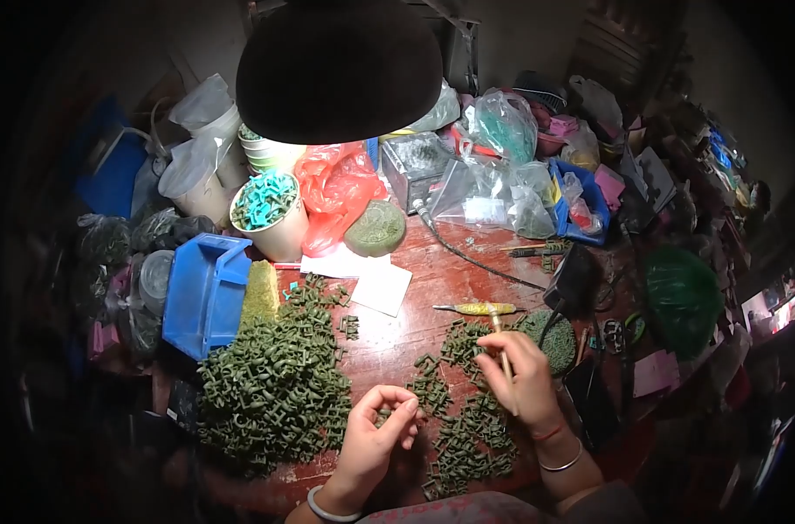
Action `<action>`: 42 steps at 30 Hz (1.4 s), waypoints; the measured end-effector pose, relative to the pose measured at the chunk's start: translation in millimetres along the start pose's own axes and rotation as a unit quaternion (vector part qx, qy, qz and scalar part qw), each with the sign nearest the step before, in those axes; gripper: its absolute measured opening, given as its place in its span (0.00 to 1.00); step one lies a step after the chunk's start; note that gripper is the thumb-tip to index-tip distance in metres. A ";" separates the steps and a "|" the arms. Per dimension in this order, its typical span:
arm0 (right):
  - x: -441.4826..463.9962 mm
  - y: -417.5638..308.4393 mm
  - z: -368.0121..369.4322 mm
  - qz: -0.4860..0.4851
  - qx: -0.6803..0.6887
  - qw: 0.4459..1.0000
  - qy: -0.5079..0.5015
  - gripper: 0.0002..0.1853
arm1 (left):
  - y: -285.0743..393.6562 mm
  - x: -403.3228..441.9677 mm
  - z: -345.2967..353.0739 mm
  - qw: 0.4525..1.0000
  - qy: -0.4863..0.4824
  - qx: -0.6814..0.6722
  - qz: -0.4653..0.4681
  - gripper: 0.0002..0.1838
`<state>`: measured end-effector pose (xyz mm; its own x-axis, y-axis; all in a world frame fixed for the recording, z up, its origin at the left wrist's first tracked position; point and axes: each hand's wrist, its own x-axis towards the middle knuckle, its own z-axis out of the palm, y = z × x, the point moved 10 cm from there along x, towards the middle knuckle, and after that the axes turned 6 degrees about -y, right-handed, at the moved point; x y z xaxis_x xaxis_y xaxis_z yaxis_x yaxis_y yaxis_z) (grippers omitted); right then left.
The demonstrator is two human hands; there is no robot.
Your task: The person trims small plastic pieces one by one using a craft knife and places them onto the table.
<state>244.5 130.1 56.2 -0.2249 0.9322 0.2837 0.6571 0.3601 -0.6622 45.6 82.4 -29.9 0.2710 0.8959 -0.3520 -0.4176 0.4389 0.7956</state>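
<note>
My right hand [521, 371] grips a thin stick-like tool [505, 362] with a pale shaft, held upright over the small green pieces. Its exact kind I cannot make out. My left hand [380, 428] is closed in a pinch with thumb against fingers; whatever is between the fingertips is hidden or too small to name. A big heap of small dark green molded pieces [275, 384] lies left of my left hand. Between and below my hands spreads a looser pile of similar green pieces [471, 437]. A few single pieces [349, 327] lie near a white square card [382, 290].
A blue bin [201, 297] lies tipped beside the heap. Behind stand a cup of teal and green pieces [266, 205], a red plastic bag [340, 188] and a round green block [375, 229]. A yellow-handled tool [480, 308] and a cable [476, 258] lie ahead. A dark lamp shade [340, 74] hangs overhead.
</note>
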 end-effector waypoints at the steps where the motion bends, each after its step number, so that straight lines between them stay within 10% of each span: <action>1: -0.3 -6.7 9.8 -0.048 -0.028 0.998 -0.031 0.16 | 1.3 -0.2 0.8 1.000 -0.002 -0.001 0.004 0.05; 8: 8.6 -21.8 26.2 -0.078 -0.096 0.991 -0.054 0.26 | -5.2 -1.7 5.5 0.999 -0.024 -0.025 -0.028 0.05; 23: -2.6 -10.9 -1.3 -0.028 0.076 0.995 0.053 0.09 | -10.7 2.2 3.8 0.998 -0.034 -0.024 -0.040 0.08; 28: -15.5 -28.5 15.8 -0.070 0.253 0.963 -0.058 0.12 | -13.6 -0.8 28.5 0.989 -0.131 -0.023 -0.060 0.23; 36: -23.0 -49.8 27.1 -0.168 0.181 0.963 -0.109 0.10 | -2.7 4.4 10.5 0.994 -0.078 -0.073 0.000 0.13; 39: -24.8 -23.8 27.0 -0.033 0.342 0.934 -0.093 0.35 | 1.0 4.0 6.9 0.997 -0.054 -0.055 0.008 0.11; 42: -17.4 -32.1 14.9 -0.071 0.279 0.957 -0.043 0.34 | 4.2 3.4 6.7 0.998 -0.045 -0.038 0.020 0.12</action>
<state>216.6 102.9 62.1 -0.3572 0.8633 0.3566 0.1341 0.4252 -0.8951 50.6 86.8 -24.5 0.3278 0.9045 -0.2728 -0.4926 0.4101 0.7676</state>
